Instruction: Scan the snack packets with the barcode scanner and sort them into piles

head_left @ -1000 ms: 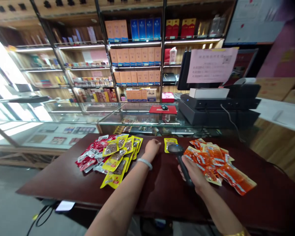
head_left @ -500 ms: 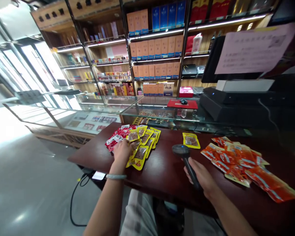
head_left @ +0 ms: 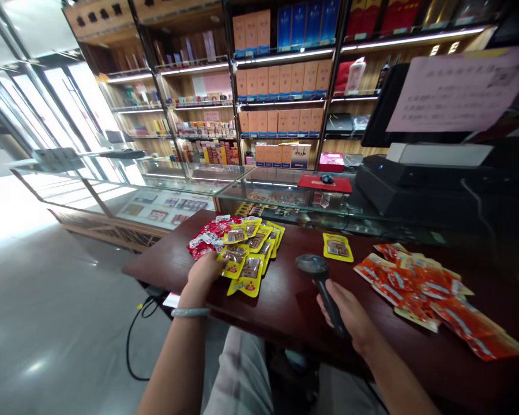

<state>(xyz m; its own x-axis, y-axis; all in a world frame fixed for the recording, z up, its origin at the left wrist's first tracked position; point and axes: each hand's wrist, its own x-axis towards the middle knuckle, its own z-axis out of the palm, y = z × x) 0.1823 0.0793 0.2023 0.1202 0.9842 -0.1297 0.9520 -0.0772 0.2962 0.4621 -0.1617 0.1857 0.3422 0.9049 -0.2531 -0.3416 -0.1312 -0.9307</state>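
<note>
My right hand (head_left: 351,316) is wrapped round the handle of a black barcode scanner (head_left: 318,274), whose round head points up over the dark wooden table (head_left: 285,305). My left hand (head_left: 204,272), with a pale bangle on the wrist, pinches a yellow snack packet (head_left: 232,257) at the near edge of a pile of yellow packets (head_left: 259,242). Red packets (head_left: 205,239) lie just beyond that pile. A single yellow packet (head_left: 337,247) lies alone ahead of the scanner. Orange packets (head_left: 424,288) are spread to the right.
A glass display counter (head_left: 259,190) runs behind the table, with a red mouse mat (head_left: 324,183) and a black till with screen (head_left: 415,167) on it. Shelves of boxed goods (head_left: 281,86) fill the back wall. A black cable (head_left: 134,346) trails on the grey floor at left.
My left hand left the lone yellow packet, went to the yellow pile at left and took hold of a packet, pulling it toward me. The view swung left. The scanner hand barely moved.
</note>
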